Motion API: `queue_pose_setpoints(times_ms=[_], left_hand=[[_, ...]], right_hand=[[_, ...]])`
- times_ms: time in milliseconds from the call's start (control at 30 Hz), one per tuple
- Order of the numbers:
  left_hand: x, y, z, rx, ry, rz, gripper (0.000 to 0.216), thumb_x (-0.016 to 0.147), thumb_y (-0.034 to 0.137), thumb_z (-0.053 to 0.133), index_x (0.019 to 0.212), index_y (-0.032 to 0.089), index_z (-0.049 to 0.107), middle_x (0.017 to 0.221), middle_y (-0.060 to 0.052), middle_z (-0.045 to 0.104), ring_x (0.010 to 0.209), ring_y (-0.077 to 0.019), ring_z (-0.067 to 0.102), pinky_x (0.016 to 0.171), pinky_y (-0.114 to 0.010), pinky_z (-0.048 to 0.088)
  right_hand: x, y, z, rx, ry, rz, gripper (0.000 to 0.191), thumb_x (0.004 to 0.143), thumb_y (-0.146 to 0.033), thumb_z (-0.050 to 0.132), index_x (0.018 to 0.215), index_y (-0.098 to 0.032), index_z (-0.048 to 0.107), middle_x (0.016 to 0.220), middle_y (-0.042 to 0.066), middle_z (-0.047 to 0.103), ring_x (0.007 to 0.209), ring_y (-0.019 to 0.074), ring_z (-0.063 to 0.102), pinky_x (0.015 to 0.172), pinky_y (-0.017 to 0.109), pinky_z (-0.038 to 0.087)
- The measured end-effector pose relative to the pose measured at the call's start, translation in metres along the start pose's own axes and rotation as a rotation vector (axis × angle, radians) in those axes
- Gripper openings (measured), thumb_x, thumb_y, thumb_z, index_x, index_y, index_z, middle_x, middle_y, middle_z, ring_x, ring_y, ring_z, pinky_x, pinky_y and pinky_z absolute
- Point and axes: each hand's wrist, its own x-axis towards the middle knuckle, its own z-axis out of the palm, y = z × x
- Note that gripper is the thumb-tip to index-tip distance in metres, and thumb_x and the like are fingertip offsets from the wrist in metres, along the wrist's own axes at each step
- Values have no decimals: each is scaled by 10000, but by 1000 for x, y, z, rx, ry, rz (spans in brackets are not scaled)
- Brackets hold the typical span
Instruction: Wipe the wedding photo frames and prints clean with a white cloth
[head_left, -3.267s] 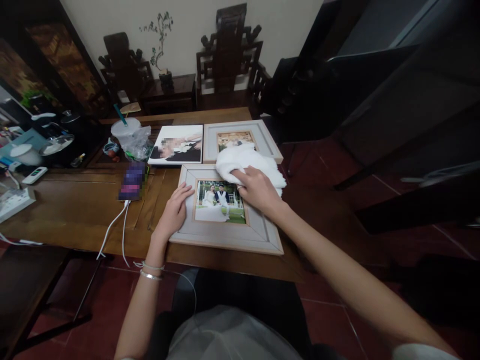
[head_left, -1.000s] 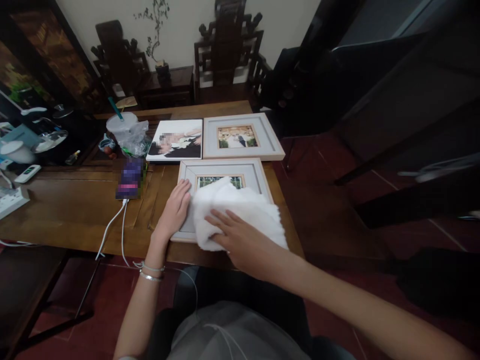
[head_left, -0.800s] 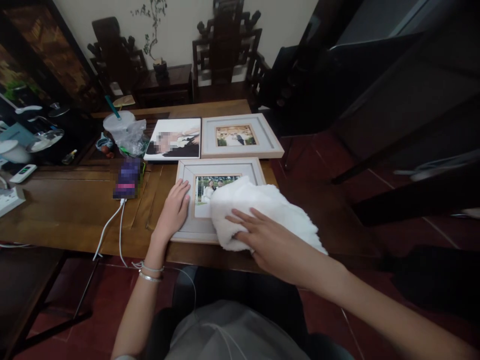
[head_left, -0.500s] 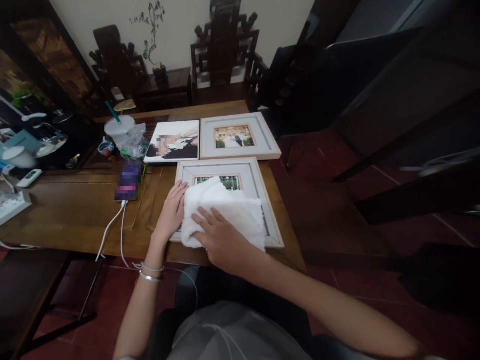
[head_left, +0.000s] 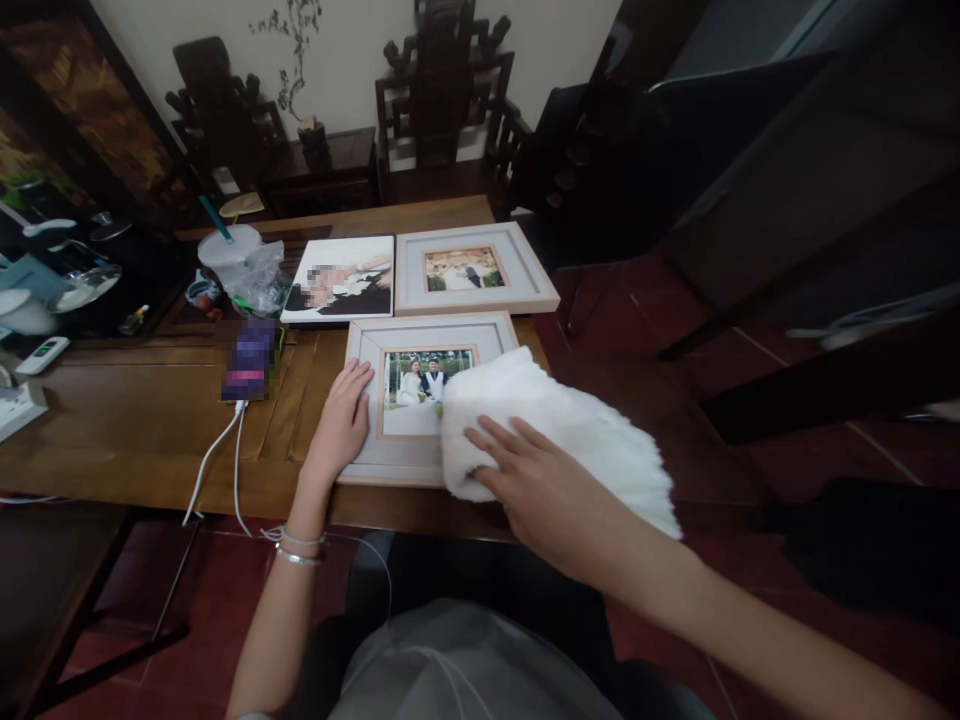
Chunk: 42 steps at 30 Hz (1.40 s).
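A light wooden picture frame [head_left: 364,462] lies face up near the table's front edge, with a photo of two people showing in its middle. My left hand [head_left: 341,425] rests on the frame's left side, fingers stretched out. A fluffy white cloth [head_left: 592,440] covers the frame's right part and hangs out past the table's right edge. My right hand [head_left: 532,480] grips the cloth from above, pressing it against the frame; the thumb side is partly tucked into the fabric.
Behind lie a second light frame [head_left: 525,265] and a black-edged picture [head_left: 375,252]. To the left are a phone [head_left: 251,360] with a white cable [head_left: 210,465], a lidded cup [head_left: 229,248] in plastic, a power strip [head_left: 19,408] and tea things. Dark chairs stand beyond.
My right hand has slid the cloth rightward across the frame, uncovering most of the photo. My left hand stays on the frame's left side. The view has shifted slightly.
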Motion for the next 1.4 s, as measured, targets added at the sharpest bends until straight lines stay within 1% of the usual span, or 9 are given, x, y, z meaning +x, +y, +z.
queue_pose_setpoints(times_ms=[167, 300, 533, 667, 833, 1067, 1167, 1267, 1400], left_hand=[[1, 0, -1, -10, -10, -21, 378, 963, 154, 398, 1294, 115, 576, 1405, -162, 549, 1422, -239, 375, 1182, -508, 308], [1, -3, -3, -17, -32, -21, 384, 957, 137, 398, 1294, 135, 582, 1413, -144, 547, 1422, -235, 375, 1178, -515, 312], [0, -8, -4, -64, -57, 21, 437, 958, 111, 370, 1353, 175, 545, 1431, -126, 534, 1439, -235, 346, 1182, -551, 283], [-1, -6, -7, -90, -89, 32, 454, 954, 94, 362, 1363, 184, 539, 1445, -119, 521, 1460, -230, 303, 1184, -557, 275], [0, -5, -9, -101, -123, 34, 475, 950, 77, 355, 1378, 190, 526, 1458, -109, 509, 1472, -221, 274, 1188, -557, 268], [0, -5, -7, -82, -91, 21, 476, 938, 61, 347, 1352, 171, 555, 1423, -117, 544, 1459, -224, 306, 1180, -559, 290], [0, -3, -6, -56, -71, 14, 472, 935, 53, 344, 1342, 155, 561, 1416, -128, 550, 1447, -224, 331, 1175, -553, 307], [-1, -2, -6, -50, -66, 11, 466, 938, 59, 349, 1345, 153, 555, 1424, -129, 542, 1441, -220, 345, 1178, -544, 307], [0, -2, -6, -64, -67, 17, 457, 949, 82, 356, 1357, 171, 542, 1438, -120, 529, 1446, -217, 336, 1182, -541, 301]], right_hand=[[47, -32, -2, 118, -23, -109, 385, 818, -56, 516, 1161, -100, 684, 1456, 204, 482, 1394, 368, 368, 1122, 547, 325], [56, -35, 1, 137, 15, -143, 394, 836, -48, 475, 1166, -104, 683, 1461, 177, 483, 1402, 327, 368, 1141, 514, 322], [-15, 6, 12, -35, 170, 23, 380, 703, -3, 492, 968, -125, 736, 1388, 171, 561, 1318, 321, 490, 1064, 486, 451], [-42, 29, 11, -111, 217, 20, 368, 676, -12, 458, 873, -155, 734, 1365, 126, 592, 1303, 323, 506, 1027, 523, 483], [-23, 58, 5, -144, 183, 1, 402, 696, -12, 415, 918, -148, 722, 1386, 104, 577, 1332, 327, 470, 1035, 538, 474], [32, 98, 0, -100, 164, 145, 453, 701, 44, 418, 1004, -124, 710, 1414, 141, 546, 1380, 339, 402, 1102, 535, 397], [25, 91, 5, -95, 186, 117, 413, 704, 29, 429, 968, -124, 708, 1411, 153, 545, 1389, 342, 388, 1110, 546, 385], [-2, 71, 6, -43, 178, 43, 380, 695, 5, 440, 938, -119, 704, 1407, 157, 549, 1393, 342, 377, 1118, 536, 383], [-37, 51, -2, 152, 110, -38, 456, 654, 37, 415, 920, -190, 708, 1412, 79, 558, 1376, 265, 422, 1094, 460, 439]])
